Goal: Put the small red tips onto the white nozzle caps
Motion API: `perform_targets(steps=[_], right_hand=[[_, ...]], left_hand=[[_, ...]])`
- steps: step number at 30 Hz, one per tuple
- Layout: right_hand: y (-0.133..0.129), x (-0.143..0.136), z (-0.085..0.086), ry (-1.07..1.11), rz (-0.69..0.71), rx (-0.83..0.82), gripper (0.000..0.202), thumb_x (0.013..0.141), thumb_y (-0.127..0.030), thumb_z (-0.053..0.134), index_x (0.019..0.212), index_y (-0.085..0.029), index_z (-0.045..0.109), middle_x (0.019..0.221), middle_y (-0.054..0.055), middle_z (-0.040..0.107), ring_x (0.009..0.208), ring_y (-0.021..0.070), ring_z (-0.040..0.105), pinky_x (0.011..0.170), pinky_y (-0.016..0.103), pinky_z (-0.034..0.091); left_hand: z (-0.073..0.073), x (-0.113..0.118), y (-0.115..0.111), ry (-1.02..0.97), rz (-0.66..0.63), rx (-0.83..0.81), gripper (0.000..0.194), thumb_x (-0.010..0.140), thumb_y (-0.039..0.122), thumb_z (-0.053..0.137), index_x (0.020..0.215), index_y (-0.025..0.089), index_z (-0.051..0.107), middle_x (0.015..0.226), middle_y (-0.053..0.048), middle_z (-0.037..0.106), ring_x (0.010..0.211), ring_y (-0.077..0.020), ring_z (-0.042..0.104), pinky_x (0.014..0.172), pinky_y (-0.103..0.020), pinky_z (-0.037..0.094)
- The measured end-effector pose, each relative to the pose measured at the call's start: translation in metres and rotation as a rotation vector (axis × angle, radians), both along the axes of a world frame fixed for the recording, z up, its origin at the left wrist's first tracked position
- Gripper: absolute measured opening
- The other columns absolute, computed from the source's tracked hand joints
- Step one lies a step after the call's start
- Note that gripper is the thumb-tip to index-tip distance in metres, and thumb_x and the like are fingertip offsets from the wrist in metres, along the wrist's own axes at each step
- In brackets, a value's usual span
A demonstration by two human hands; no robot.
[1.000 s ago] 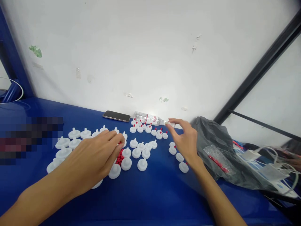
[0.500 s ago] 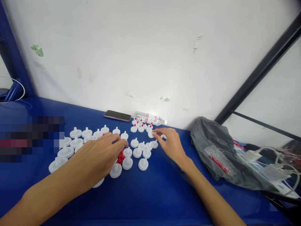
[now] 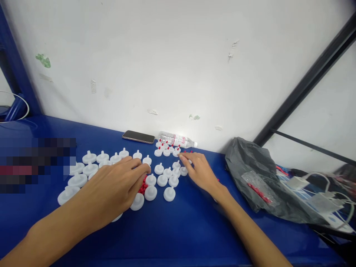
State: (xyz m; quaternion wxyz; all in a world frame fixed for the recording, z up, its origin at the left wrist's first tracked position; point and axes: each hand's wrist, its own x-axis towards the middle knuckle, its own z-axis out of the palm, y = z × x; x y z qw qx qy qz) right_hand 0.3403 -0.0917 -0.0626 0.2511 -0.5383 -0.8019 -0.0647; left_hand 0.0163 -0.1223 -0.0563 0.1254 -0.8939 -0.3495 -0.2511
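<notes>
My left hand (image 3: 122, 183) hovers over a heap of small red tips (image 3: 143, 185), its fingers curled together and whatever they pinch hidden. Around it stand many white round caps with a short nozzle on top (image 3: 150, 193). Farther right, my right hand (image 3: 198, 168) has thumb and forefinger pressed together just above a blurred white nozzle cap (image 3: 176, 165). I cannot tell whether they touch it or pinch something small. Beyond the fingertips are rows of white caps with red tips on their nozzles (image 3: 167, 151), a few partly covered by the hand.
A phone (image 3: 138, 137) and a lying water bottle (image 3: 176, 139) are at the wall. On the right, a black plastic bag (image 3: 239, 174) bears a clear packet of red tips (image 3: 260, 191). A power strip with white chargers (image 3: 319, 204) lies beyond it.
The white cap that was between my right fingertips now shows lower, just below them among the untipped caps. My left hand has barely moved.
</notes>
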Motion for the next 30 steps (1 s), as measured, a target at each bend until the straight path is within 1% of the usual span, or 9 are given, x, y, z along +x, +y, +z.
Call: perform_targets(steps=[3, 7, 11, 15, 18, 21, 25, 27, 30], right_hand=[[0.0, 0.017, 0.01, -0.021, -0.15, 0.039, 0.039, 0.124, -0.032, 0.048, 0.121, -0.023, 0.086, 0.119, 0.01, 0.09, 0.111, 0.0311, 0.082, 0.103, 0.041, 0.054], [0.003, 0.04, 0.013, -0.057, -0.309, 0.036, 0.032, 0.118, -0.026, 0.056, 0.127, -0.02, 0.086, 0.126, 0.016, 0.089, 0.118, 0.0365, 0.081, 0.104, 0.045, 0.055], [0.008, 0.045, 0.003, -0.104, -0.264, -0.015, 0.027, 0.116, -0.025, 0.065, 0.133, -0.024, 0.085, 0.133, 0.013, 0.088, 0.127, 0.035, 0.08, 0.111, 0.045, 0.055], [0.012, 0.041, -0.004, -0.113, -0.198, -0.024, 0.02, 0.108, -0.023, 0.079, 0.126, -0.027, 0.085, 0.124, 0.011, 0.089, 0.122, 0.035, 0.08, 0.109, 0.048, 0.056], [0.013, 0.04, -0.003, -0.078, -0.171, -0.012, 0.008, 0.104, -0.02, 0.081, 0.109, -0.026, 0.082, 0.115, 0.009, 0.089, 0.115, 0.036, 0.08, 0.107, 0.051, 0.056], [0.011, 0.04, -0.002, -0.002, -0.152, 0.01, 0.005, 0.106, -0.021, 0.075, 0.106, -0.025, 0.074, 0.109, 0.009, 0.088, 0.108, 0.0343, 0.083, 0.102, 0.049, 0.058], [0.007, 0.035, 0.002, 0.14, -0.139, 0.057, 0.006, 0.117, -0.029, 0.056, 0.113, -0.027, 0.059, 0.123, 0.013, 0.087, 0.099, 0.0301, 0.086, 0.087, 0.041, 0.063], [0.003, 0.031, 0.005, 0.181, -0.124, 0.076, 0.008, 0.118, -0.033, 0.052, 0.112, -0.028, 0.055, 0.122, 0.013, 0.087, 0.097, 0.0301, 0.086, 0.081, 0.04, 0.063], [-0.004, 0.021, 0.008, 0.185, -0.075, 0.097, 0.006, 0.117, -0.031, 0.053, 0.113, -0.028, 0.056, 0.111, 0.011, 0.085, 0.096, 0.0316, 0.084, 0.08, 0.041, 0.062]], left_hand=[[-0.001, 0.0, -0.001, -0.014, 0.015, -0.02, 0.044, 0.116, 0.019, 0.037, 0.11, 0.024, 0.08, 0.102, -0.008, 0.08, 0.086, -0.0258, 0.076, 0.057, -0.037, 0.044], [-0.007, 0.0, 0.002, -0.048, 0.025, -0.03, 0.043, 0.118, 0.022, 0.037, 0.11, 0.026, 0.079, 0.104, -0.008, 0.08, 0.089, -0.0258, 0.075, 0.06, -0.038, 0.045], [-0.013, -0.003, 0.004, -0.059, 0.034, -0.023, 0.044, 0.119, 0.024, 0.036, 0.113, 0.026, 0.08, 0.106, -0.007, 0.081, 0.09, -0.0258, 0.076, 0.06, -0.038, 0.046], [-0.013, -0.003, 0.002, -0.044, 0.029, -0.006, 0.042, 0.12, 0.027, 0.037, 0.127, 0.026, 0.079, 0.121, -0.01, 0.085, 0.107, -0.0296, 0.081, 0.065, -0.037, 0.051], [-0.009, 0.001, -0.001, -0.145, 0.064, -0.033, 0.045, 0.121, 0.035, 0.04, 0.161, 0.026, 0.059, 0.127, -0.009, 0.085, 0.102, -0.0291, 0.085, 0.062, -0.036, 0.052], [-0.005, 0.004, -0.003, -0.255, 0.116, -0.101, 0.066, 0.12, 0.04, 0.044, 0.182, 0.028, 0.023, 0.119, -0.005, 0.084, 0.069, -0.0213, 0.08, 0.055, -0.033, 0.051], [-0.003, 0.006, -0.003, -0.294, 0.115, -0.129, 0.088, 0.119, 0.044, 0.044, 0.187, 0.031, -0.011, 0.128, -0.008, 0.083, 0.051, -0.0161, 0.07, 0.05, -0.033, 0.052], [-0.003, 0.006, -0.004, -0.297, 0.105, -0.13, 0.092, 0.119, 0.044, 0.041, 0.186, 0.03, -0.02, 0.129, -0.01, 0.083, 0.054, -0.0179, 0.072, 0.049, -0.033, 0.052], [-0.002, 0.007, -0.006, -0.291, 0.136, -0.169, 0.092, 0.12, 0.042, 0.041, 0.185, 0.029, -0.023, 0.125, -0.008, 0.084, 0.057, -0.0184, 0.073, 0.055, -0.035, 0.055]])
